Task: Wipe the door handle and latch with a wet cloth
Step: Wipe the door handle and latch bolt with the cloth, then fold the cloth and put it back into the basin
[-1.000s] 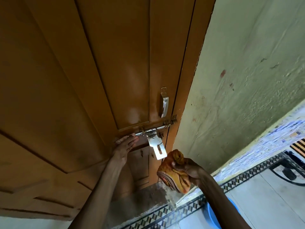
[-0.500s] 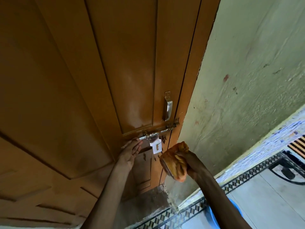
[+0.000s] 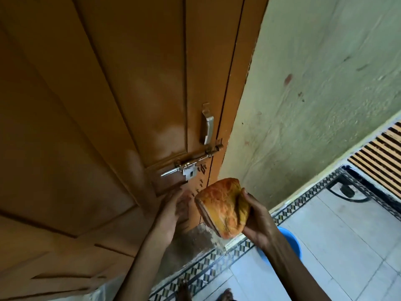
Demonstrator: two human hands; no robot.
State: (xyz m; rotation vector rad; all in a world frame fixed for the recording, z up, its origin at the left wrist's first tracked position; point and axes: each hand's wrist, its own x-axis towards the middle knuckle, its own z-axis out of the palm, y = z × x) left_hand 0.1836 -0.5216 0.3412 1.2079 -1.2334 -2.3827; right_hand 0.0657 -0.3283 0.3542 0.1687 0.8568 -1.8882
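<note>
Blue basin [image 3: 288,242] on floor, cloth [image 3: 223,208] below latch [image 3: 191,164]

orange cloth [image 3: 223,208], brown door [image 3: 108,105], silver latch [image 3: 191,164]

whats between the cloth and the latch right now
In the head view, only bare door with small screws or holes lies between the orange cloth and the latch.
</note>
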